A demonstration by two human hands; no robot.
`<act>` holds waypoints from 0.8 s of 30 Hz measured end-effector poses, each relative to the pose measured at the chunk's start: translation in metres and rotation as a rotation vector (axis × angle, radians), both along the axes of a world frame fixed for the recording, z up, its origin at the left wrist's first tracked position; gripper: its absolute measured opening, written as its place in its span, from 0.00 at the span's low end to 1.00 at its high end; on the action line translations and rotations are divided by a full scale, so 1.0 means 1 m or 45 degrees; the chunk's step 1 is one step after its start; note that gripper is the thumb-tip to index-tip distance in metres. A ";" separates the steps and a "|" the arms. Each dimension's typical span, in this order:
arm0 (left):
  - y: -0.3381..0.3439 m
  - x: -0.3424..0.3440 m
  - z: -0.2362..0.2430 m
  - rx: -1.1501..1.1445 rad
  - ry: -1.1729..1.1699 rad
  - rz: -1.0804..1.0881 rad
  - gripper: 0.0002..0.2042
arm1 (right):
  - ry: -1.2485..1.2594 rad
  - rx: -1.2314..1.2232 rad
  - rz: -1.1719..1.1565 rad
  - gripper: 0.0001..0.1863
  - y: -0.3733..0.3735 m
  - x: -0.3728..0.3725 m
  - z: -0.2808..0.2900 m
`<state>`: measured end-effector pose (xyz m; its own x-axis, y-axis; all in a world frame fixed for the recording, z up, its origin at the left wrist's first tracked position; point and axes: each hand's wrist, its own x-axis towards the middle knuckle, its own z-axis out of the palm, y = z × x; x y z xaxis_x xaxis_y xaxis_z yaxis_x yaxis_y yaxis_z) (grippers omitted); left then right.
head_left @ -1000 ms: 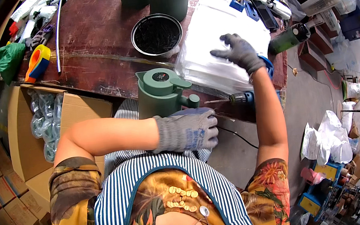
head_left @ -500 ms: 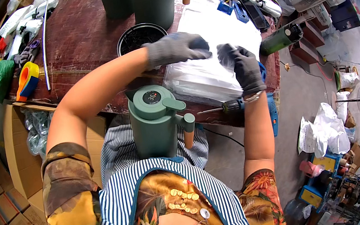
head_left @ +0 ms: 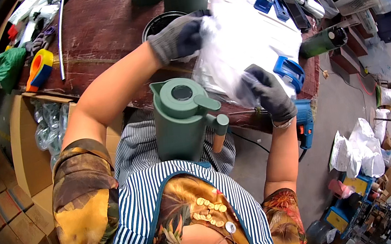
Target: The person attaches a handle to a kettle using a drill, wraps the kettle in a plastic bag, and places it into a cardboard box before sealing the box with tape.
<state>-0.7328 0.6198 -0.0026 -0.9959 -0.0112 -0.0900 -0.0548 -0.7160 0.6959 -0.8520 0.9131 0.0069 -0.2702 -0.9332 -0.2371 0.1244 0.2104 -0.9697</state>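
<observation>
L hand [head_left: 180, 38], gloved, is fwd & to the L of R hand [head_left: 269, 94], well apart from it. L fingers bent in a closed grip, pointing twd R side, tips partly blurred. L forearm [head_left: 118, 87] runs back & out to L of its hand, elbow sharply bent. R hand, also gloved, sits nearer the body than L, fingers curled in a grip, pointing fwd & twd L. R forearm [head_left: 281, 155] extends back from its hand, approx. straight.
</observation>
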 end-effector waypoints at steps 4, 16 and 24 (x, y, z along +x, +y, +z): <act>0.005 0.108 0.040 -1.338 -0.310 0.283 0.18 | -0.045 -0.257 -0.020 0.14 0.022 0.050 0.038; 0.096 0.257 -0.002 -1.858 0.031 0.306 0.18 | 1.506 -0.375 -0.516 0.14 0.071 0.152 -0.014; 0.128 0.332 -0.041 -2.294 0.132 -0.112 0.20 | 0.952 -0.071 -0.075 0.18 0.158 0.211 -0.063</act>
<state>-0.4007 0.7476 -0.0434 -0.9991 0.0332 0.0278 0.0429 0.8433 0.5358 -0.6410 1.0707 -0.0563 -0.3902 -0.9176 0.0761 -0.5620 0.1719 -0.8091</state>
